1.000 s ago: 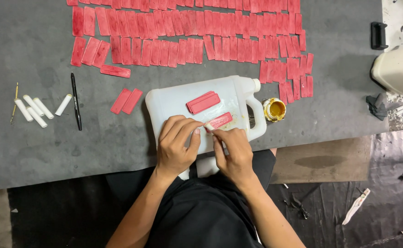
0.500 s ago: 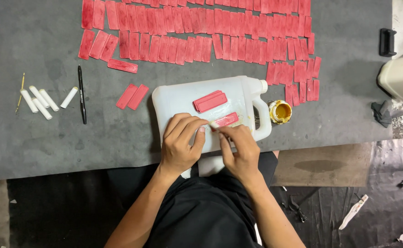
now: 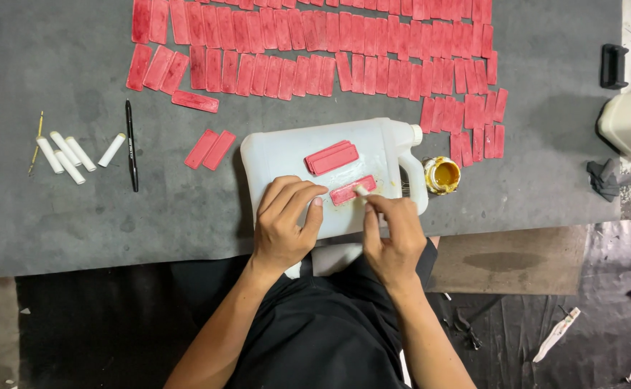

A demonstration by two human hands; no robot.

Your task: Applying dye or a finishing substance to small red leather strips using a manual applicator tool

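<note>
Head view. Left hand (image 3: 284, 227): fingers together, pressing a red strip (image 3: 353, 191) flat on a white jug (image 3: 330, 173) lying on its side. Right hand (image 3: 394, 234): pinched on what may be a small brush, tip at the strip. Beyond the hands: a stacked pair (image 3: 331, 157) on the jug; many finished strips in rows (image 3: 315, 50). Right of the right hand: a yellow pot (image 3: 441, 175).

Red strips (image 3: 315, 65), white jug (image 3: 373, 151), grey mat (image 3: 78, 209).
</note>
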